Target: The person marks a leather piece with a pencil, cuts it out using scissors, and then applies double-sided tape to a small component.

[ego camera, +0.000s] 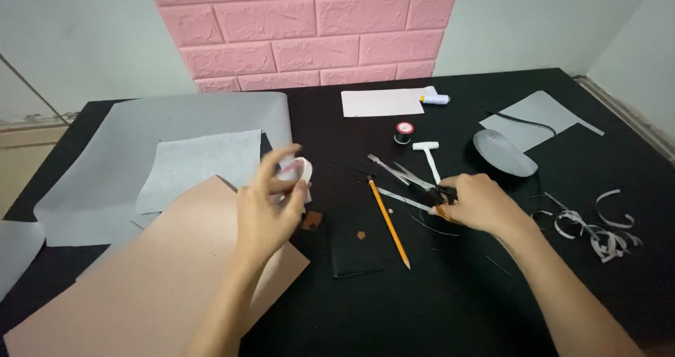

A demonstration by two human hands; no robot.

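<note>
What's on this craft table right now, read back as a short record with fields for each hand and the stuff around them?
surface: black table
left hand: raised over the tan sheet, fingers around a small white and pink object, blurred
right hand: closed on the black handles of scissors, blades pointing left
between hands: yellow pencil, black rectangular piece
behind: white mallet, thread spool, white paper
left side: grey sheets
right side: grey offcut strips
</note>
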